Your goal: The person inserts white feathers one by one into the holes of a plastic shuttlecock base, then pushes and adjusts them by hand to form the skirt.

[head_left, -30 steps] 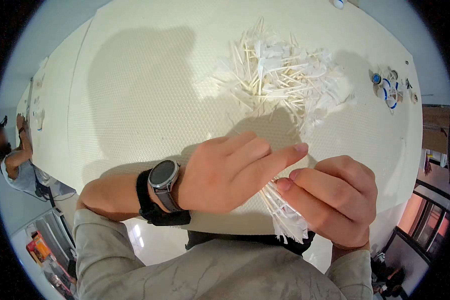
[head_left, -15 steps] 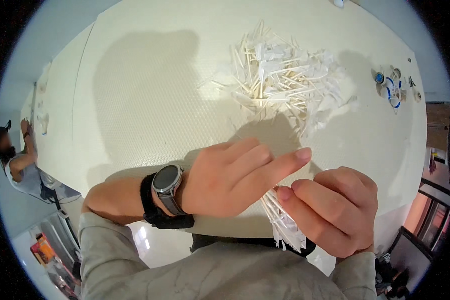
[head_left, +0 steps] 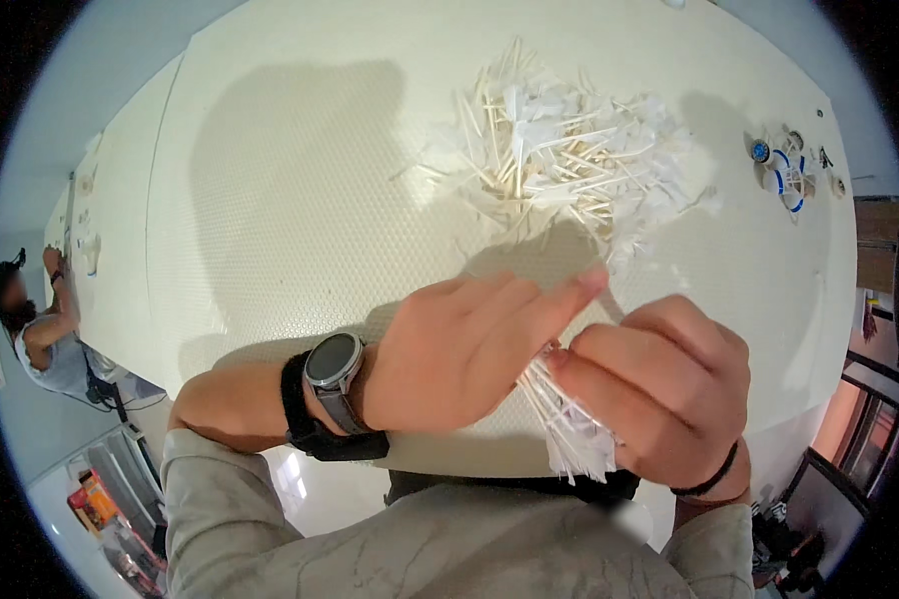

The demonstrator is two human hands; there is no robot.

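A bundle of white feathers with pale quills (head_left: 577,431) hangs tilted between my hands, near the front table edge, vanes down toward me. My left hand (head_left: 454,349), a watch on its wrist, closes around the quill side with its index finger stretched out to the right. My right hand (head_left: 669,384) is curled against the bundle, thumb and fingertips at the quill tops. The exact grip of the left fingers is hidden beneath that hand. Beyond them, a loose heap of similar feathers (head_left: 569,155) lies on the table.
The white textured table (head_left: 290,250) spreads out in front of me. At its right side sit blue-and-white rings (head_left: 791,190) and a small blue round item (head_left: 760,151). At the far left, another person (head_left: 45,319) works at the table's edge.
My right hand has shifted slightly up and turned, showing a dark band at its wrist. The left index finger has risen a little, and the bundle's lower end has swung slightly up.
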